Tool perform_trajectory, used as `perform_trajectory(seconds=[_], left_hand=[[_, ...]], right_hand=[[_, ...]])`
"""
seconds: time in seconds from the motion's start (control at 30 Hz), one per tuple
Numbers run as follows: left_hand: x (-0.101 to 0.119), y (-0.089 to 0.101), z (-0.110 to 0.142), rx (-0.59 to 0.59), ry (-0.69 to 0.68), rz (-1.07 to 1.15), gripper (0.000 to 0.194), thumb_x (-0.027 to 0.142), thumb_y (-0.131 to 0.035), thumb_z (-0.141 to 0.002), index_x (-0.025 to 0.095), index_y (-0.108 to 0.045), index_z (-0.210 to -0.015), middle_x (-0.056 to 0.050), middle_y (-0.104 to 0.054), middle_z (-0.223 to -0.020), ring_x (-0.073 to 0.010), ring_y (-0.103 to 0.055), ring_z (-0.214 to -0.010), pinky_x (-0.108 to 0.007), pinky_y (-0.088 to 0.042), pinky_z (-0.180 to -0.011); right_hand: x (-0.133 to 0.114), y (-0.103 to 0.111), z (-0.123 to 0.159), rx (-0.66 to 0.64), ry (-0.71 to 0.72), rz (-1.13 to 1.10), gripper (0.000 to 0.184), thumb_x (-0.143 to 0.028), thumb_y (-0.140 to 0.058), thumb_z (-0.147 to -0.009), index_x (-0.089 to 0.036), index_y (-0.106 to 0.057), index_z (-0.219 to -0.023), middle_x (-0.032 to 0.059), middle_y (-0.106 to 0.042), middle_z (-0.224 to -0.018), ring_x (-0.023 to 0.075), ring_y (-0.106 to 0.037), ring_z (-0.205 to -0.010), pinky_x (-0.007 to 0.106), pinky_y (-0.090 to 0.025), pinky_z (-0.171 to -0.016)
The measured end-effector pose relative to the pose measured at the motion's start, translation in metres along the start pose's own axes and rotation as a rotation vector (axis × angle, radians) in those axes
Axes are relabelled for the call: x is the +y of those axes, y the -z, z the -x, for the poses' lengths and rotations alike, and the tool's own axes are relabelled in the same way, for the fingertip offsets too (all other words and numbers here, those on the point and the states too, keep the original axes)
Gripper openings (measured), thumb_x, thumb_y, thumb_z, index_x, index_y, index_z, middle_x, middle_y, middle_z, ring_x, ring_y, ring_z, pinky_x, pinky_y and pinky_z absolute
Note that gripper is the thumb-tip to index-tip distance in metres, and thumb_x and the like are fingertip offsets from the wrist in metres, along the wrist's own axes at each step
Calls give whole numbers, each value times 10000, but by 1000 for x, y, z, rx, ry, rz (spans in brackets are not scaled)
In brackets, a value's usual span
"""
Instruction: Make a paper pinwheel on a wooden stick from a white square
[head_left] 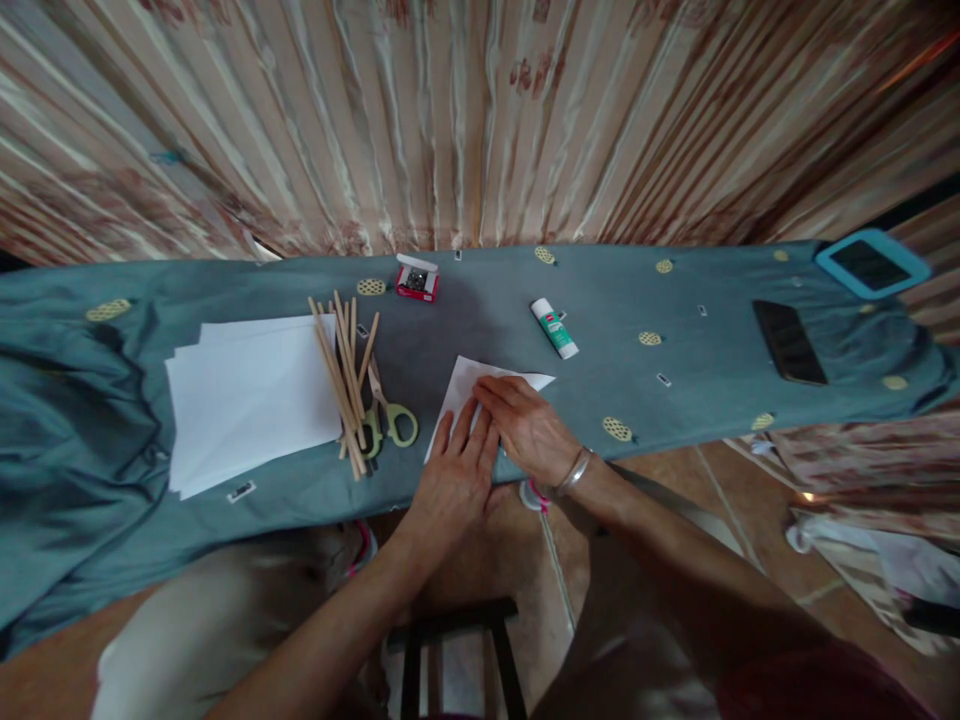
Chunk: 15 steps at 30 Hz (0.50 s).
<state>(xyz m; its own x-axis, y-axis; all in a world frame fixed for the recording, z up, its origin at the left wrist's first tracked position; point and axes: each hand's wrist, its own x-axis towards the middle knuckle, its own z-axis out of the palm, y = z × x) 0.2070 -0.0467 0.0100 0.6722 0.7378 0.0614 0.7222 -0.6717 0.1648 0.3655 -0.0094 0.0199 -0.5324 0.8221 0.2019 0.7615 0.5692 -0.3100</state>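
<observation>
A small folded sheet of white paper (480, 385) lies on the teal cloth-covered table (600, 300) near its front edge. My left hand (457, 470) rests flat on the paper's lower left part, fingers stretched out. My right hand (529, 430), with a silver bangle at the wrist, lies flat across the paper beside it, fingers pointing left and pressing down. Neither hand holds anything.
A stack of white sheets (247, 395) lies to the left, with wooden sticks (345, 385) and green-handled scissors (390, 415) beside it. A small red box (416, 280), a glue stick (555, 328), a dark phone (787, 342) and a blue-cased tablet (870, 264) lie farther off.
</observation>
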Motion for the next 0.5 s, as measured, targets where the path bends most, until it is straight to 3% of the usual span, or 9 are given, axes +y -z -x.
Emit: perform_trajectory(seconds=[0.33,0.5], left_hand=[[1,3,-1,-27,13,14,710,454,-567,-865,10,-392,-1391,-238,-383,-1486,-399,-283,-1407,-546,-258,-1142],[1,4,2,-34,9,19,703,443,-560,-871,14,-380,-1398,-243,-358,-1499,-388,-275,-1414,-541,-260,-1141]], right_hand=[[7,1,-19,-59,-20,41,412,-129,-433,-903,-56,-563,-1287,136,-562,-1350,264,-498,-1092,401,-445,-1020],[9,1,-21,-64,-9,44,407,-111,-428,-897,-83,-573,-1277,136,-560,-1352,258,-498,-1092,412,-452,-999]])
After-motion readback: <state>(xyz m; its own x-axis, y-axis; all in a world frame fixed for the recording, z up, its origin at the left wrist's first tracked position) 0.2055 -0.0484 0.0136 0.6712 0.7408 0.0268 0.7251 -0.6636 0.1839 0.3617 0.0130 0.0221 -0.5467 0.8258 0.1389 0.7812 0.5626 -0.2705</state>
